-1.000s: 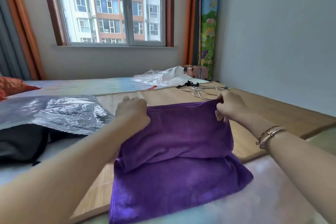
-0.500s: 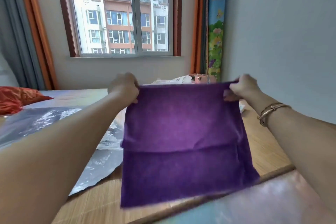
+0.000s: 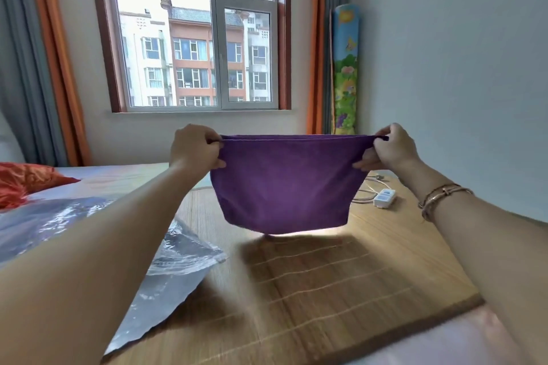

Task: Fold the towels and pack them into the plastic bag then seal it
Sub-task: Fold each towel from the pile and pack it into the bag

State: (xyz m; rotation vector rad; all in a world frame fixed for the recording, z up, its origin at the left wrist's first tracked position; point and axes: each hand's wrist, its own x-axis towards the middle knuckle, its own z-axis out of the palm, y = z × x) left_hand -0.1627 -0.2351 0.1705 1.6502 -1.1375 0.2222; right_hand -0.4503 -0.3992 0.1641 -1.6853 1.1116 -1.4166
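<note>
Fingers: left hand (image 3: 194, 147) and right hand (image 3: 390, 148) each curl round a top corner of the purple towel (image 3: 284, 184), thumbs on the near face, pinching it taut between them.
Towel: hangs in the air, folded over, its lower edge clear of the bamboo mat (image 3: 326, 284); a shadow lies under it.
Plastic bag: clear plastic bag (image 3: 175, 264) lies flat at left, partly on the mat, apart from the towel.
Writing: none legible.
Wrist: bracelet (image 3: 439, 195) on the right arm.
Surface: mat on a bed; white power strip (image 3: 384, 198) with cable at right; red pillow (image 3: 23, 179) far left.
Room: window (image 3: 195, 32) facing apartment blocks, orange and grey curtains, rolled cartoon mat (image 3: 345, 68) in the corner.
</note>
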